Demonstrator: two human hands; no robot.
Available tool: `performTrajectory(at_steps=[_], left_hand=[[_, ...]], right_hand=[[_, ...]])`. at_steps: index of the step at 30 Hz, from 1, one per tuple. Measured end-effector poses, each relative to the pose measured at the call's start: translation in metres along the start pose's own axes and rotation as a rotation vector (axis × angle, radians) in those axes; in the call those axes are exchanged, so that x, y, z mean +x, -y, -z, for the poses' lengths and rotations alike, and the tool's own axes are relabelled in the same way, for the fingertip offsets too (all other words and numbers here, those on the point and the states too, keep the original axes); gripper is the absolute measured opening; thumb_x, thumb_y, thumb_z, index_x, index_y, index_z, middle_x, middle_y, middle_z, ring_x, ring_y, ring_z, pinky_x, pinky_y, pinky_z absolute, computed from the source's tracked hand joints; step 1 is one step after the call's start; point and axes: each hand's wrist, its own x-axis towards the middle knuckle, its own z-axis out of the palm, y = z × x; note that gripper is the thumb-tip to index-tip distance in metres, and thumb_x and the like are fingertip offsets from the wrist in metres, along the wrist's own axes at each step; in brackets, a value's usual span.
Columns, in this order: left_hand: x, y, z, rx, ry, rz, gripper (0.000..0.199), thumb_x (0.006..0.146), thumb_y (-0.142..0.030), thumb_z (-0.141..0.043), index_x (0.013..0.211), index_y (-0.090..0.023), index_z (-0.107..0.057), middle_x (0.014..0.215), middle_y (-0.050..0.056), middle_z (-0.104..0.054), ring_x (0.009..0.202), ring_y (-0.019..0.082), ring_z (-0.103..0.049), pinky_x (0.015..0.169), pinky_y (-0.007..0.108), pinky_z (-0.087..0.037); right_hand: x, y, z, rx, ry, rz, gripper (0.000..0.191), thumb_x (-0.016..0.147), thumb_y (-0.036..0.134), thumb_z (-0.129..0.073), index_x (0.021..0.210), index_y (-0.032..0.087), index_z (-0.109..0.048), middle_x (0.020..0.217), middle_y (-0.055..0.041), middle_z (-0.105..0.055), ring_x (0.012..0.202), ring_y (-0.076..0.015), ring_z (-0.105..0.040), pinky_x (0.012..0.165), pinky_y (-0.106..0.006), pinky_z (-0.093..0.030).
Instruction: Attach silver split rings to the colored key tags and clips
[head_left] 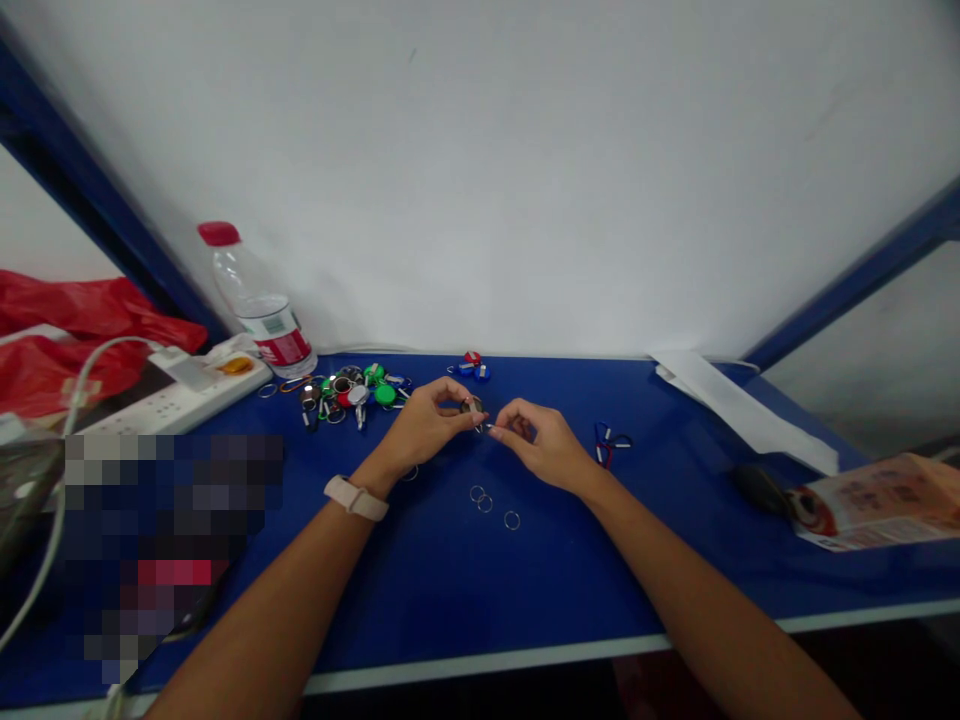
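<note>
Bare forearms [277, 600] reach over the blue desk [450, 590]; left fingers [450, 412] clamp a metal key ring [472, 406], right fingers [510, 418] pinch something tiny just beside it.

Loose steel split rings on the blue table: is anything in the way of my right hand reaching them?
Nothing visible stands in the way: only the blue tabletop lies between your right hand and the three loose steel split rings.
</note>
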Motion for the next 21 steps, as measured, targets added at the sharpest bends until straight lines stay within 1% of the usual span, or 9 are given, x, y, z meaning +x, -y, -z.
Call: performTrajectory(at_steps=[6,9,13,21], left_hand=[[0.0009,0.0039,0.0005,-0.009,-0.008,0.0,0.035,0.069,-0.03,-0.086,0.086,-0.016,-0.058,0.094,0.004,-0.072,0.082,0.016,-0.071,0.085,0.04,-0.057],[0.0009,0.0051,0.0005,-0.012,-0.016,0.017,0.036,0.069,-0.03,-0.086,0.086,-0.016,-0.058,0.093,0.004,-0.073,0.079,0.015,-0.071,0.083,0.039,-0.057],[0.0004,0.0043,-0.0008,-0.004,-0.046,0.045,0.035,0.068,-0.029,-0.086,0.086,-0.016,-0.059,0.088,0.002,-0.071,0.074,0.014,-0.07,0.08,0.036,-0.057],[-0.0007,0.0023,-0.0025,-0.027,-0.072,0.065,0.035,0.068,-0.028,-0.086,0.085,-0.016,-0.059,0.086,0.001,-0.071,0.075,0.014,-0.071,0.079,0.036,-0.059]], right_hand=[[-0.0003,0.0001,-0.0002,0.013,0.006,-0.008,0.015,0.092,0.033,-0.066,0.085,0.02,-0.064,0.063,0.0046,-0.051,0.057,-0.0116,-0.044,0.057,-0.027,-0.035],[-0.0003,-0.001,-0.0002,0.013,-0.003,-0.009,0.015,0.091,0.033,-0.067,0.085,0.02,-0.064,0.062,0.0047,-0.051,0.056,-0.0115,-0.044,0.056,-0.027,-0.035],[-0.0001,-0.0016,-0.0005,0.012,-0.004,-0.01,0.015,0.091,0.033,-0.066,0.084,0.02,-0.064,0.062,0.0043,-0.052,0.056,-0.0116,-0.045,0.056,-0.026,-0.036],[0.0004,-0.0014,-0.0012,-0.007,-0.016,-0.015,0.015,0.089,0.033,-0.067,0.083,0.02,-0.063,0.061,0.0044,-0.052,0.055,-0.0115,-0.045,0.056,-0.027,-0.036]])
